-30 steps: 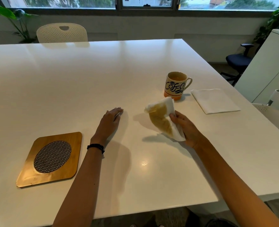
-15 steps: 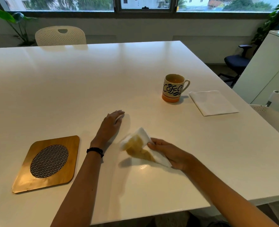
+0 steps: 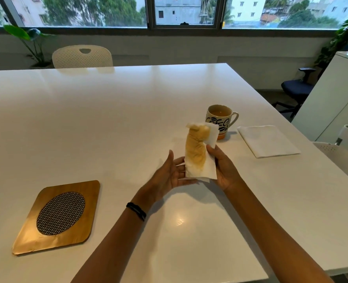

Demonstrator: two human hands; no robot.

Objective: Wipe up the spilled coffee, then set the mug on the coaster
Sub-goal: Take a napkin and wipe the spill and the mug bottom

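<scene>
Both hands hold a coffee-stained white napkin upright above the white table. My right hand grips its right edge. My left hand cups its lower left side with the fingers behind it. A mug with dark lettering, an orange base and coffee inside stands on the table just behind the napkin, handle to the right. The wooden coaster with a dark woven centre lies at the near left. No spill shows on the table.
A clean folded napkin lies right of the mug near the table's right edge. A white chair stands at the far side, another white chair and a white cabinet at the right.
My left hand left the table and joined my right hand on the napkin. The napkin rose from low over the table to upright in front of the mug.
</scene>
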